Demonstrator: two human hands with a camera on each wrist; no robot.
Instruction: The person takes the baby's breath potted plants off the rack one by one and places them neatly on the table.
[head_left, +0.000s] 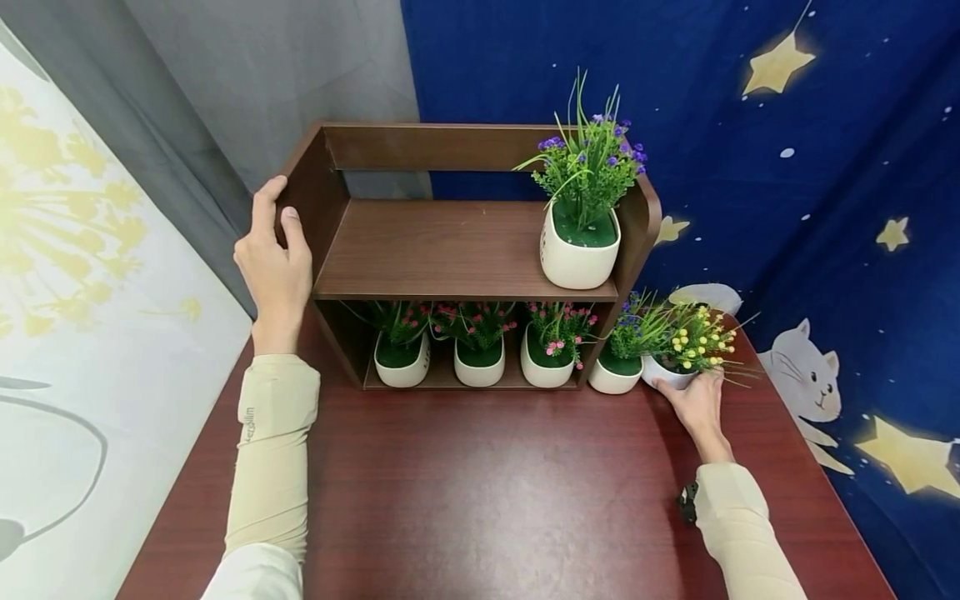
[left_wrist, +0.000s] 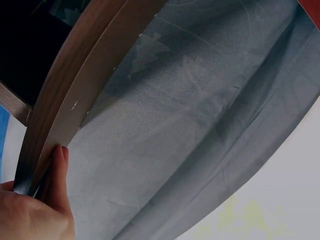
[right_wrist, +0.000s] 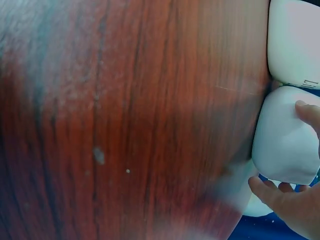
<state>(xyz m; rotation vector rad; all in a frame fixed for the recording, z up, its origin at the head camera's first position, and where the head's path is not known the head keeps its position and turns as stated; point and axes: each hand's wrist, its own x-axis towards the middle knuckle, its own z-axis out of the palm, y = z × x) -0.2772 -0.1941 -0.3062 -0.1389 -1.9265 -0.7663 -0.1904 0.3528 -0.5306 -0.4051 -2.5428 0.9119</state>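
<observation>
My left hand [head_left: 276, 271] grips the left side panel of a brown two-tier wooden shelf [head_left: 435, 250]. In the left wrist view, its fingers lie along the outer face of the panel [left_wrist: 70, 107]. At the right, my right hand [head_left: 703, 404] holds a potted plant with yellow flowers [head_left: 663, 373], standing just outside the shelf. From the right wrist, the thumb rests on the white pot [right_wrist: 285, 135] and the other fingers are at its far side. Touching or nearly touching that pot is a potted plant with blue-purple flowers [head_left: 615, 381].
A purple-flowered potted plant [head_left: 581, 260] stands at the right end of the upper tier. Three pink-flowered potted plants, including the leftmost [head_left: 402, 367], line the lower tier. The shelf is on a reddish-brown table [head_left: 480, 492], before a grey and blue curtain [head_left: 720, 142].
</observation>
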